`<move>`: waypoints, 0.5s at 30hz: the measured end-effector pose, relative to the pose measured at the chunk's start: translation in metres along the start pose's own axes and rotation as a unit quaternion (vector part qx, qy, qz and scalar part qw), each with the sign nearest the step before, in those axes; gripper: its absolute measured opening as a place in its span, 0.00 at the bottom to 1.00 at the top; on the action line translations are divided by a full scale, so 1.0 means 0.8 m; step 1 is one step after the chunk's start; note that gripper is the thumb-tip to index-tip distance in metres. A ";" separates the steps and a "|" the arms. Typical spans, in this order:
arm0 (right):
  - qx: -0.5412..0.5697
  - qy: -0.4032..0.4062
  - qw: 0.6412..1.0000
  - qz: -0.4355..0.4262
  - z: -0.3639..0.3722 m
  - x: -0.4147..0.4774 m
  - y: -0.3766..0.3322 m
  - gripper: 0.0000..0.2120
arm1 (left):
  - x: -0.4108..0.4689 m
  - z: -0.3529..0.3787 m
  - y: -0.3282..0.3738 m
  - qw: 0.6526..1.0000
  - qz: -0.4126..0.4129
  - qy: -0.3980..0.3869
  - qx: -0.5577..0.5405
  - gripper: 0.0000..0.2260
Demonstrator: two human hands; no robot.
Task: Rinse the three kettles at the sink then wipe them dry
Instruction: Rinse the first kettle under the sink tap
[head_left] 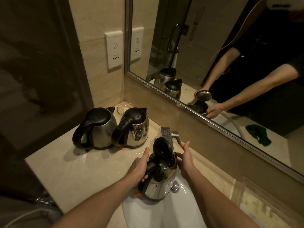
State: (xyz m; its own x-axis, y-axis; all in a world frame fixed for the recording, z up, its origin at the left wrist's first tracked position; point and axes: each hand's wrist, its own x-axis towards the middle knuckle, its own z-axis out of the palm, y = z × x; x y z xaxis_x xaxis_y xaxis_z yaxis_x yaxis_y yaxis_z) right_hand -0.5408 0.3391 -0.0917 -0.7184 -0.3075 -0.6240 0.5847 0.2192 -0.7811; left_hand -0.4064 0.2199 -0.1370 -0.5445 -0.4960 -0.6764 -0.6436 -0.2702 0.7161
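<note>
Kettle held over the sink, lid up, both hands on it.

The left hand (pixel 138 168) grips the black handle of the open kettle (pixel 160 181), thumb raised beside the upright lid (pixel 162 149). The right hand (pixel 185 159) cups the far right side of its steel body, fingers curved against the rim. The kettle hangs tilted above the white sink (pixel 164 214), just near of the faucet (pixel 167 132). Two closed kettles, the left kettle (pixel 100 129) and the middle kettle (pixel 136 129), stand side by side on the wet counter (pixel 74 170) to the far left, with a glass (pixel 124 108) behind them.
</note>
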 end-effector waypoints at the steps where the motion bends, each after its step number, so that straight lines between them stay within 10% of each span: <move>1: -0.008 -0.007 1.000 0.006 0.001 -0.002 0.000 0.35 | 0.000 -0.001 -0.001 1.000 0.002 0.000 -0.006 0.32; 15: -0.041 -0.041 0.998 0.000 -0.021 -0.039 0.014 0.42 | -0.018 0.009 -0.020 0.999 0.042 0.008 -0.015 0.30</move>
State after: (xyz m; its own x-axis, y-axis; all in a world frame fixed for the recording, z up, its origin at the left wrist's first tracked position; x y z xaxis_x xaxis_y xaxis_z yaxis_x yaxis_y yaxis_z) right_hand -0.5185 0.3668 -0.0811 -0.6837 -0.3812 -0.6223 0.5495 0.2922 -0.7827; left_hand -0.3921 0.2375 -0.1401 -0.5867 -0.5319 -0.6106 -0.5787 -0.2520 0.7756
